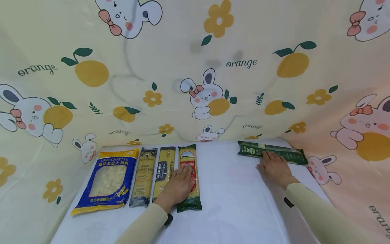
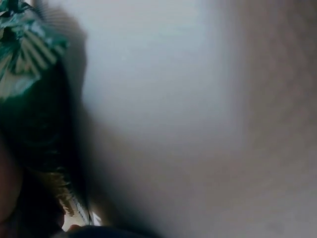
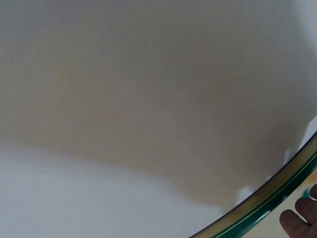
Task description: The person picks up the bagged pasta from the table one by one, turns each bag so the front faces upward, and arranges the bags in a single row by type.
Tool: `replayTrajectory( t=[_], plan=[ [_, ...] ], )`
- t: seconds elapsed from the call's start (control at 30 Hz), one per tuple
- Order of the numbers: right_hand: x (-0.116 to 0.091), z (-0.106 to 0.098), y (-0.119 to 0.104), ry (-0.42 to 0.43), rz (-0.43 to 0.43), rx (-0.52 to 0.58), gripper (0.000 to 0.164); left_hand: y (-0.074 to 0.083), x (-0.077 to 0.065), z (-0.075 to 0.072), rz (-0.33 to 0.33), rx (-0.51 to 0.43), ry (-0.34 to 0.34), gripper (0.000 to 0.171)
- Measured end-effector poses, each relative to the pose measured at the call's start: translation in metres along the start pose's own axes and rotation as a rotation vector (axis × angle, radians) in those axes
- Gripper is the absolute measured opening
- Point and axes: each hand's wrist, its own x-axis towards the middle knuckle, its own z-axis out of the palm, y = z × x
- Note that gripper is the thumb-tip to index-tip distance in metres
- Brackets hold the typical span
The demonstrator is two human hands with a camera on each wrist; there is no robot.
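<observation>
Fingers straight, my left hand (image 1: 179,184) rests on a green and red spaghetti packet (image 1: 188,156), covering part of its label in the head view. The same packet's green end (image 2: 29,64) fills the upper left of the left wrist view. Farther right, my right hand (image 1: 275,169) touches a dark green pasta packet (image 1: 289,154) that lies crosswise near the back right edge. Its fingers lie relaxed across the near side of the packet. In the right wrist view, fingertips (image 3: 297,220) show past the packet's green edge (image 3: 257,213).
Left of my left hand lie a yellow and navy spaghetti packet (image 1: 166,159), a clear and dark pasta packet (image 1: 144,176) and a wide blue orecchiette bag (image 1: 106,179). They sit on a white table (image 1: 225,203). Behind it hangs a printed cloth (image 1: 170,51).
</observation>
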Motion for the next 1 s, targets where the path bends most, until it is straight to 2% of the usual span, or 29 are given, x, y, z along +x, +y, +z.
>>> replayTrajectory(
  t=[0.1,0.2,0.43,0.63,1.0],
  plan=[
    [0.000,-0.004,0.021,-0.032,0.048,0.015,0.080,0.002,0.001,-0.001,0.004,0.011,-0.005,0.068],
    [0.003,-0.006,0.033,-0.068,0.093,0.047,0.084,0.003,0.001,0.000,0.003,0.009,0.000,0.068],
    [0.006,-0.002,0.039,-0.108,0.166,0.101,0.092,0.002,0.000,0.000,0.006,-0.010,-0.001,0.067],
    [0.005,0.001,0.032,-0.141,0.192,0.115,0.102,0.003,0.001,0.000,-0.003,-0.025,0.002,0.068],
    [-0.008,0.011,0.002,-0.125,0.192,0.096,0.094,0.003,0.000,0.002,-0.016,-0.057,0.000,0.071]
  ],
)
